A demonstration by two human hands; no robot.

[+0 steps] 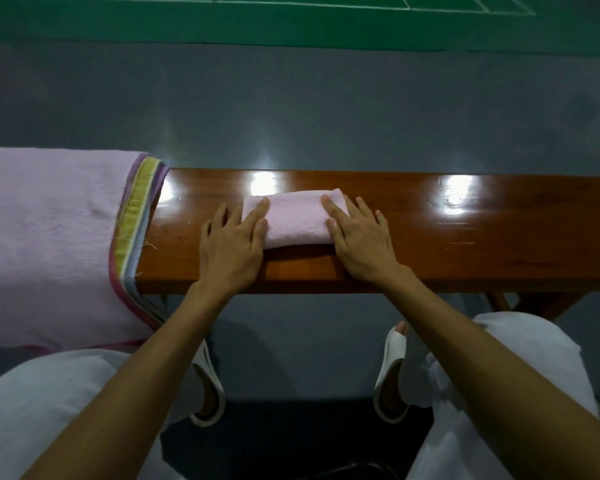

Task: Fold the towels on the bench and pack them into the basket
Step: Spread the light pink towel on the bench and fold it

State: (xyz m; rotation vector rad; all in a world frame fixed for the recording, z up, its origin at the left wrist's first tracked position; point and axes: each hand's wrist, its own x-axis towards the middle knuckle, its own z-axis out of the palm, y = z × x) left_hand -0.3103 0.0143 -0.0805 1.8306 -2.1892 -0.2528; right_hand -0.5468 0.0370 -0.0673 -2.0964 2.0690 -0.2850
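My white slippers (208, 386) are resting on the floor under my forearms. My left hand (231, 244) and right hand (361, 237) are lying flat and apart, fingers straight, pressing the two ends of the small folded pink towel (295, 220) between them on the wooden bench (465, 237). Left of my left hand, a larger pink towel (49, 237) with a striped border is draping over the bench.

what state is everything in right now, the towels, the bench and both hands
small pink towel: folded into a compact rectangle, flat on the bench
large pink towel: unfolded, draped over the bench's left end
bench: glossy wood, bare right of the hands
left hand: flat, touching the small towel's left end
right hand: flat, touching the small towel's right end
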